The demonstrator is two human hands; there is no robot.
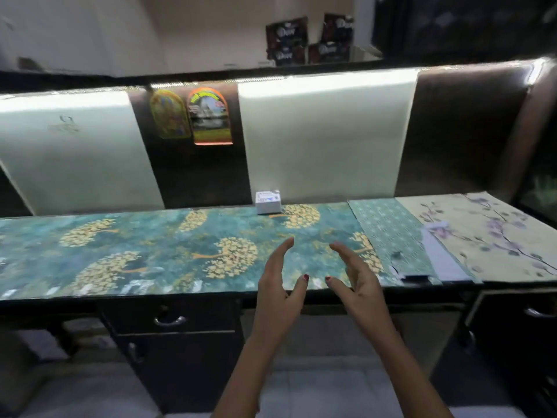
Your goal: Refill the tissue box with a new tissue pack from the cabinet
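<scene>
A small white box (268, 202), perhaps the tissue box, stands at the back of the counter (120, 254) against the white wall panel. My left hand (281, 286) and my right hand (354, 277) are held out side by side over the counter's front edge, palms facing each other, fingers spread, nothing in either. The white box lies beyond them, a little left of the gap between the hands. Below the counter is a dark cabinet (177, 363) with a drawer handle (169, 321). No tissue pack is visible.
The counter is covered with a teal sheet printed with gold trees, a patterned teal sheet (391, 236) and a floral sheet (488, 230) at the right. Two arched picture stickers (209, 116) hang on the dark back panel. Dark printed boxes (307, 40) sit on the shelf above.
</scene>
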